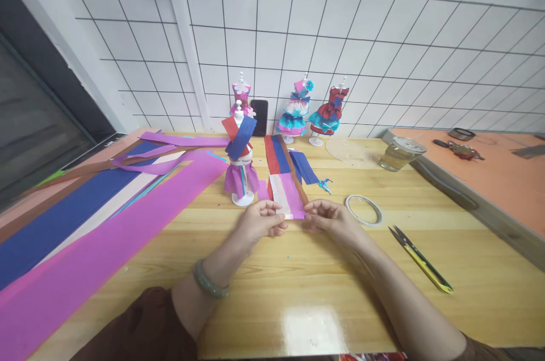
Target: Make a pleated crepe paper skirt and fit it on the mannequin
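Note:
Between both hands lies a layered strip of crepe paper (285,191) in white, purple, red, blue and brown, its near edge on the wooden table. My left hand (261,219) pinches the near left corner, beside a small white piece. At the near right corner, my right hand (326,216) has its thumb and fingers closed on the purple edge. Just left stands a small mannequin (242,179) with a red and blue crossed top and a purple skirt. A folded blue paper piece (304,168) sits right of the strip.
Long crepe paper strips (170,196) spread over the left. Dressed mannequins (293,114) and a phone (259,117) stand by the grid wall. At right are a tape roll (378,214), thread snips (421,261), a cup of liquid (398,155) and keys (462,150).

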The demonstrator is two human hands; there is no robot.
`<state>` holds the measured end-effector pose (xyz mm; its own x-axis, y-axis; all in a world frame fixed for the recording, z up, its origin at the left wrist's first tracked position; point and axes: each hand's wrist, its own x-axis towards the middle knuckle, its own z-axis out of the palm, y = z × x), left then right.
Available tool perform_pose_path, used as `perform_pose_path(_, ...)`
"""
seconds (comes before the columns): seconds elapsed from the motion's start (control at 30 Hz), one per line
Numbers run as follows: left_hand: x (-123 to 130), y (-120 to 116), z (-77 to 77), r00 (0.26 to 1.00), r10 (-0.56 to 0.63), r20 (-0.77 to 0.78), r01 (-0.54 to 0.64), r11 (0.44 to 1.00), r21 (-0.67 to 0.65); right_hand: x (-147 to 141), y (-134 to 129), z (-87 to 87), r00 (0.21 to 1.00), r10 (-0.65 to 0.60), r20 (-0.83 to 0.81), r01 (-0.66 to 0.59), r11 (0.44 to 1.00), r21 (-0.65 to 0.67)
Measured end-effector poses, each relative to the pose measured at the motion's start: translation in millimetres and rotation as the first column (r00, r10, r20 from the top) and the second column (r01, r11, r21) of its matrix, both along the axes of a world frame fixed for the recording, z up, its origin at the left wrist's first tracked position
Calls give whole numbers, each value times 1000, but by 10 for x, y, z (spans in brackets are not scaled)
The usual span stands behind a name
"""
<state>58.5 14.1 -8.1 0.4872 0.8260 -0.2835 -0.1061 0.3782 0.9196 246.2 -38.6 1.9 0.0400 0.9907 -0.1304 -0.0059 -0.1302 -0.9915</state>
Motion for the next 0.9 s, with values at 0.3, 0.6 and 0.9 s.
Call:
perform_pose_path(0.3,8,-53,42,955,-218,204,242,965,-104,-47,-45,77,993,105,-52,-107,994,-31)
perform_pose_path(0.6,75,-60,3,988,-106,115,114,991,-66,-63,-55,99,990,140,-21,-142,986,-86)
perform_pose_path(0.9,73,-59,-57,984,-175,24,174,984,37,-72,-25,-2,989,149,-15,-150,980,-131)
